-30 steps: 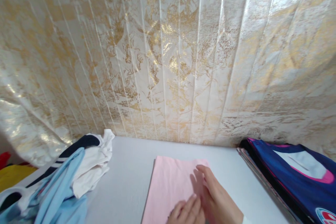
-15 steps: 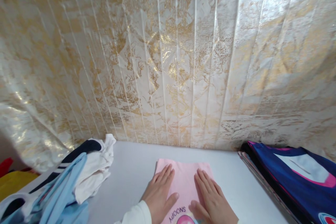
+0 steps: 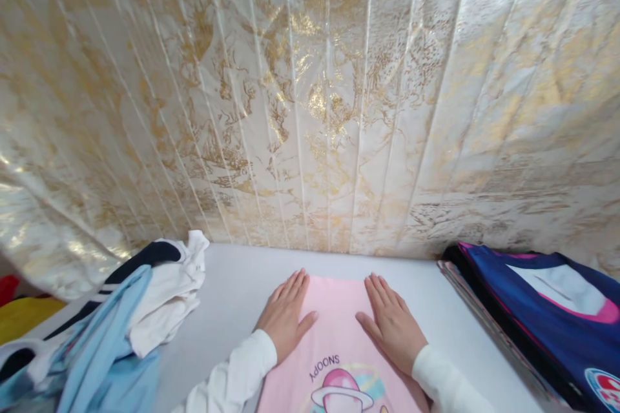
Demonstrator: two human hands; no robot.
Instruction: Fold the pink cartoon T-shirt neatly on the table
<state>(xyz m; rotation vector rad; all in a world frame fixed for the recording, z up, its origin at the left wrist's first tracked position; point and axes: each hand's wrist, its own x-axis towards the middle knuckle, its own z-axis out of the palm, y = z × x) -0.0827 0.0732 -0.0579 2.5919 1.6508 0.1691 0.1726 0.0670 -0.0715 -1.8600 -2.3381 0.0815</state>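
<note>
A pink garment [image 3: 339,329] with "SNOOPY" lettering and a planet-like print lies flat and narrow on the white table, its print upside down to my view. Its lower end runs out of the picture. My left hand [image 3: 287,316] rests flat on its left far edge, fingers stretched forward and thumb out over the cloth. My right hand [image 3: 390,322] lies likewise along the right far edge, palm down. Neither hand grips the cloth; both are open. White sleeves cover both forearms.
At left lies a loose heap of clothes, with a light blue garment [image 3: 104,342] and a white one [image 3: 167,310]. Folded clothes are stacked at right, a navy garment [image 3: 547,310] on top. A gold-patterned sheet [image 3: 320,103] hangs behind the white table [image 3: 223,310].
Both hands have slid forward and outward to the garment's far edges. More of the print shows now. The view has tilted slightly downward.
</note>
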